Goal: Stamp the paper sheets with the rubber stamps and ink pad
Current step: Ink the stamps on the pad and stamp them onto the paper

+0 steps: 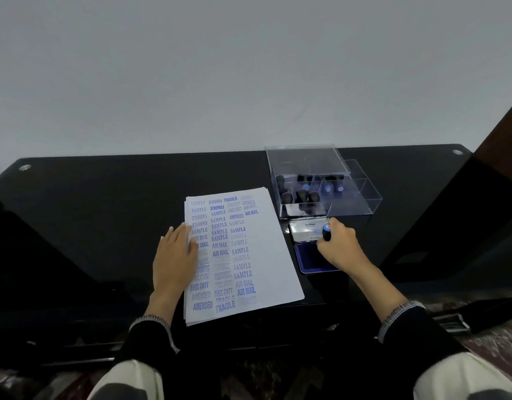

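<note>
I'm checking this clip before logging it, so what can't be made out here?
All head view:
- Stamp face and wording: hidden by the right hand gripping it over the ink pad.
- Prints under the left hand on the paper sheets: covered.
- Stamps in the clear box: wording too small.

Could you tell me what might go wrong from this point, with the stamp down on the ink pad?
1. The right hand grips the stamp over the open ink pad; pressing too hard may over-ink it and blur the print.
2. The paper stack is already crowded on its left side, so a new print may overlap old ones.
3. Only the left hand steadies the sheets; they could shift if it lifts.
</note>
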A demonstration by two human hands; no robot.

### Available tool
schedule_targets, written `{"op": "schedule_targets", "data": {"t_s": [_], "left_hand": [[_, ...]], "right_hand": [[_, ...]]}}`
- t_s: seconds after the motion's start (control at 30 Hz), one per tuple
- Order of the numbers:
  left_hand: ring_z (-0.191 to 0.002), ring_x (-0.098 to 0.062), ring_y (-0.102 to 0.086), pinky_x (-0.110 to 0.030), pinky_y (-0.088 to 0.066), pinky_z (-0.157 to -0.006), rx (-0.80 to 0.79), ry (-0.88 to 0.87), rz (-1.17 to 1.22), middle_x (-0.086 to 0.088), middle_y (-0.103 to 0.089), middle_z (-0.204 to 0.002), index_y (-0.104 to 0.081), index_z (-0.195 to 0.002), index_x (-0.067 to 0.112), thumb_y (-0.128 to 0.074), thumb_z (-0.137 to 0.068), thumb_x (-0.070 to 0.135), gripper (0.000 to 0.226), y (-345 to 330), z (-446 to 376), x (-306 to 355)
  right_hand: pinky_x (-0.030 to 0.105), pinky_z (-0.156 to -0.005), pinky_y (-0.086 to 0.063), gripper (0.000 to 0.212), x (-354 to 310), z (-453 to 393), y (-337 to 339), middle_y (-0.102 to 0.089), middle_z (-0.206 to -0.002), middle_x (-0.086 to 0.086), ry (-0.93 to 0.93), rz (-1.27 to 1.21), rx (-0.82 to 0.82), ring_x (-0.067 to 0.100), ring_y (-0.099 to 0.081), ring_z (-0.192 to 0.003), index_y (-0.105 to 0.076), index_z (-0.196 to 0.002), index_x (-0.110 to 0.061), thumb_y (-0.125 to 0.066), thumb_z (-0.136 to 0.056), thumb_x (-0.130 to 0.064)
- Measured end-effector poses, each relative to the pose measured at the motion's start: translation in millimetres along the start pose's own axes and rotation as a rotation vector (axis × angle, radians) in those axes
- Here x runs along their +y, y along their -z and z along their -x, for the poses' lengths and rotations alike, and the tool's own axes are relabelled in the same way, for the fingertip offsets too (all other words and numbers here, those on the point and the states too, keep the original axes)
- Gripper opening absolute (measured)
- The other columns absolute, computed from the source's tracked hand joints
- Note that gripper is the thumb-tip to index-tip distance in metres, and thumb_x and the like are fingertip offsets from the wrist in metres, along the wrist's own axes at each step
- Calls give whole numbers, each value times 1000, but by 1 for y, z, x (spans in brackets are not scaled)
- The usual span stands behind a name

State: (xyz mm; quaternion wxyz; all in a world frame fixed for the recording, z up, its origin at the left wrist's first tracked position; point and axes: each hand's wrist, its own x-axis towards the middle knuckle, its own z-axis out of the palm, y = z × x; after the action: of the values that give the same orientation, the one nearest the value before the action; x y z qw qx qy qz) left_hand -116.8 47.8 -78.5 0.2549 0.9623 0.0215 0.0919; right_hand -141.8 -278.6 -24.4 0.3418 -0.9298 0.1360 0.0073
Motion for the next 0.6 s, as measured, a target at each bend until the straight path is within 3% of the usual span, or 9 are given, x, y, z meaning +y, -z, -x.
{"op": "schedule_targets", "data": {"t_s": [0.13,0.3,0.47,0.6], "left_hand": [[-147,-20,-23,-38,-14,-120,6,6,-3,-3,-38,-153,-41,-145,12,-41,-103,27,45,1,0,1],[-147,-20,-23,-38,-14,-120,5,4,-8,-3,-38,-153,-41,-145,12,-41,-103,27,45,1,0,1],[-147,-20,-23,-38,-13,-121,-5,4,-7,-2,-37,-154,-40,-146,12,-40,-103,28,46,0,0,0],[-147,-20,-23,-38,-13,-120,-6,2,-15,-3,-37,-153,-41,-145,12,-40,-103,28,46,0,0,1]], "right_hand": [[28,-49,-36,13,-4,-1,2,-49,-85,8,-1,55,-30,19,-47,-63,-42,-92,-8,-51,-84,-4],[29,-48,-40,20,1,18,-14,-52,-76,6,147,174,154,21,-53,-62,-37,-94,-12,-54,-88,-4],[23,-51,-38,21,12,20,-13,-55,-82,7,150,-16,165,21,-55,-66,-38,-92,-11,-56,-88,-1],[29,-53,-40,16,12,15,-7,-57,-83,13,105,-47,110,20,-52,-64,-41,-90,-8,-56,-90,-4]]}}
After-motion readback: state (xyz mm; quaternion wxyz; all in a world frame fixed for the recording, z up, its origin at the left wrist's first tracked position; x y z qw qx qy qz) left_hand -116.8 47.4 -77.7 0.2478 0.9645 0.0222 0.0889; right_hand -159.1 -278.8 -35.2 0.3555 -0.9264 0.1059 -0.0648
